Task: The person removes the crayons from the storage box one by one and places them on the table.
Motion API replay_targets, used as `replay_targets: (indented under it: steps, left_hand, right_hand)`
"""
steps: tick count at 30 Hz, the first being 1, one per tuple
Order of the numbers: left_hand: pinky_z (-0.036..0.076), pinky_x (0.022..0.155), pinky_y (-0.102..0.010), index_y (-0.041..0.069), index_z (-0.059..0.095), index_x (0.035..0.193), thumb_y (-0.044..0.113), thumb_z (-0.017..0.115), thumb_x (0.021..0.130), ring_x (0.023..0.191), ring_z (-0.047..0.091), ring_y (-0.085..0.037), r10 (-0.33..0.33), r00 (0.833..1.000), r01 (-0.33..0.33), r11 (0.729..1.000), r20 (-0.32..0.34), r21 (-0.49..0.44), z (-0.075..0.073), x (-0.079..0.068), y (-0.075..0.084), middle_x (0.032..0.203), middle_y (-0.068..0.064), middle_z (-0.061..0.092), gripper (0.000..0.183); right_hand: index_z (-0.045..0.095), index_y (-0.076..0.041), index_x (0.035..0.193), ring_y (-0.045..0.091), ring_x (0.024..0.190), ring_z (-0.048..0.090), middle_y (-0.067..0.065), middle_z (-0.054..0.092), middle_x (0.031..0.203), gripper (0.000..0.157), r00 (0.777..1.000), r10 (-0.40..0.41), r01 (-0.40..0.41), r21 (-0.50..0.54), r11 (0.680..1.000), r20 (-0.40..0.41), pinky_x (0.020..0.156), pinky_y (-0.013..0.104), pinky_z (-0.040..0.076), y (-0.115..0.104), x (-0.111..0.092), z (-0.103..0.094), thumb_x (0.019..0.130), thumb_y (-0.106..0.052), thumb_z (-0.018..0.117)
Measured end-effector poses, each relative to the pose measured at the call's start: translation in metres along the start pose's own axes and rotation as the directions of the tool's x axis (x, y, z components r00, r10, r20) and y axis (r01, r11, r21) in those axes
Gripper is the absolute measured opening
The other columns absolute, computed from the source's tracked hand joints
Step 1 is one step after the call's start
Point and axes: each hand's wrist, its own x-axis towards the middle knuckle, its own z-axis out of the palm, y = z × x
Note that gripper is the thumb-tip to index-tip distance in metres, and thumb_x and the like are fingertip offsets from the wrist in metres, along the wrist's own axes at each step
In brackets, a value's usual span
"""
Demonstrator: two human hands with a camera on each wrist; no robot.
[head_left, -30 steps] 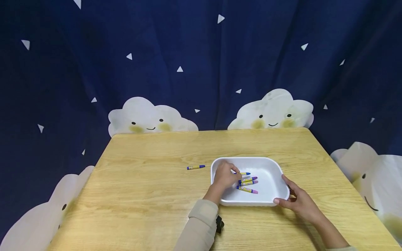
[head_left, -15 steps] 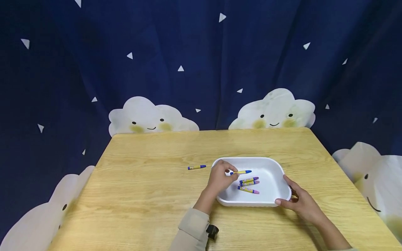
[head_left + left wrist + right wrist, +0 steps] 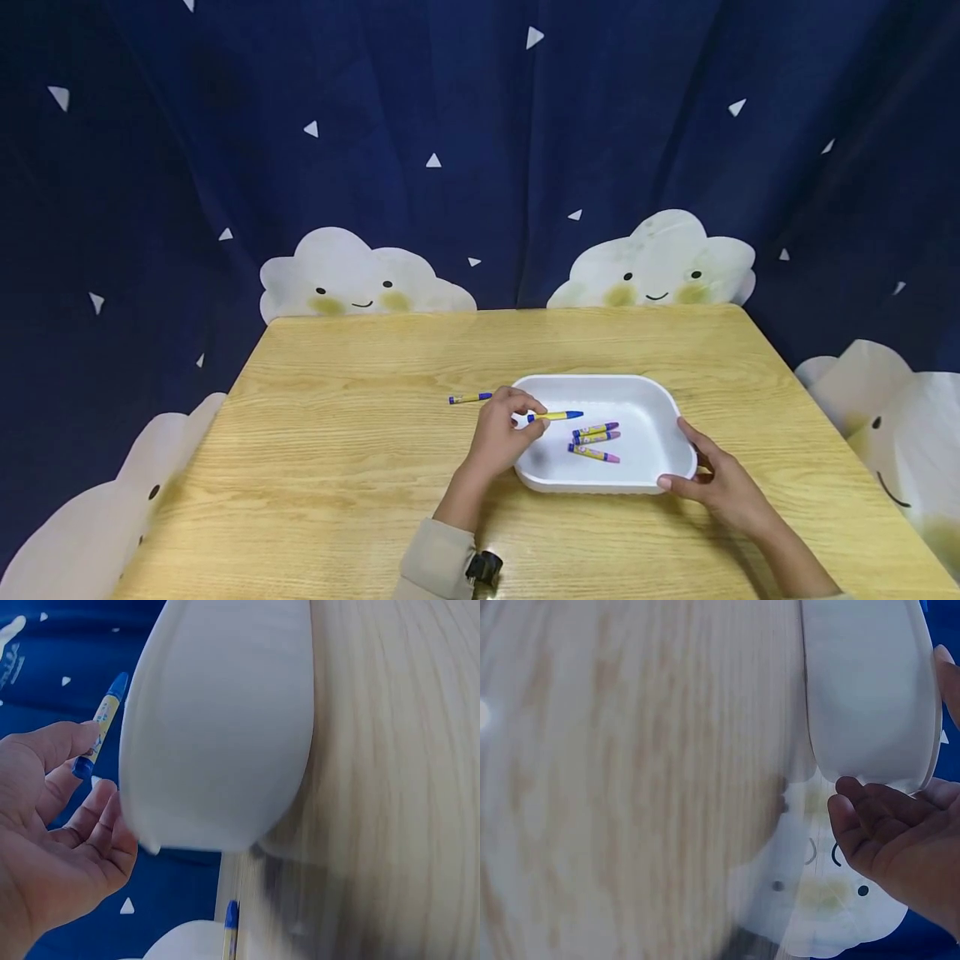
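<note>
My left hand (image 3: 498, 429) pinches a blue crayon (image 3: 558, 415) between thumb and fingers, above the left rim of a white plastic tray (image 3: 660, 433). In the left wrist view the crayon (image 3: 105, 724) shows a yellow wrapper and blue ends, tilted upward beside the tray wall (image 3: 217, 727). My right hand (image 3: 720, 483) grips the tray's near right corner, thumb on the rim and fingers along the outer side. Inside the tray lie a purple crayon (image 3: 596, 430) and two pinkish crayons, one of them a pink crayon (image 3: 594, 453) nearest the front.
Another blue-tipped crayon (image 3: 470, 399) lies on the wooden table (image 3: 337, 450), left of the tray and just behind my left hand. A dark blue curtain (image 3: 375, 108) with white triangles and smiling clouds hangs behind the table and along its sides.
My left hand has lifted the blue crayon from among the others and drawn it left to the tray's rim. The right hand keeps its grip on the corner.
</note>
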Motion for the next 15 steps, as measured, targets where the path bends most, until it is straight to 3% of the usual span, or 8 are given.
replay_targets:
  steps: [8, 15]
  left_hand:
    - [0.045, 0.069, -0.033, 0.013, 0.071, 0.086, 0.011, 0.073, 0.079, 0.088, 0.054, -0.017, -0.05, 0.998, 0.05, 0.999, -0.024, -0.018, -0.022, -0.007, -0.013, 0.099, 0.0, 0.056, 0.008]
    - [0.045, 0.07, -0.036, 0.012, 0.071, 0.088, 0.009, 0.073, 0.079, 0.089, 0.055, -0.019, -0.05, 0.996, 0.049, 0.999, -0.067, -0.013, -0.042, -0.012, -0.025, 0.1, -0.002, 0.06, 0.009]
  right_hand:
    - [0.022, 0.005, 0.144, 0.037, 0.108, 0.049, 0.032, 0.03, 0.14, 0.093, 1.0, 0.011, -0.011, -0.016, 1.0, 0.009, 0.074, 0.02, 0.048, 0.002, -0.001, -0.001, 0.075, -0.02, 0.079]
    - [0.021, 0.004, 0.145, 0.038, 0.11, 0.048, 0.03, 0.029, 0.141, 0.095, 1.0, 0.025, -0.025, 0.009, 1.0, 0.014, 0.075, 0.02, 0.048, 0.003, 0.001, -0.002, 0.074, -0.021, 0.08]
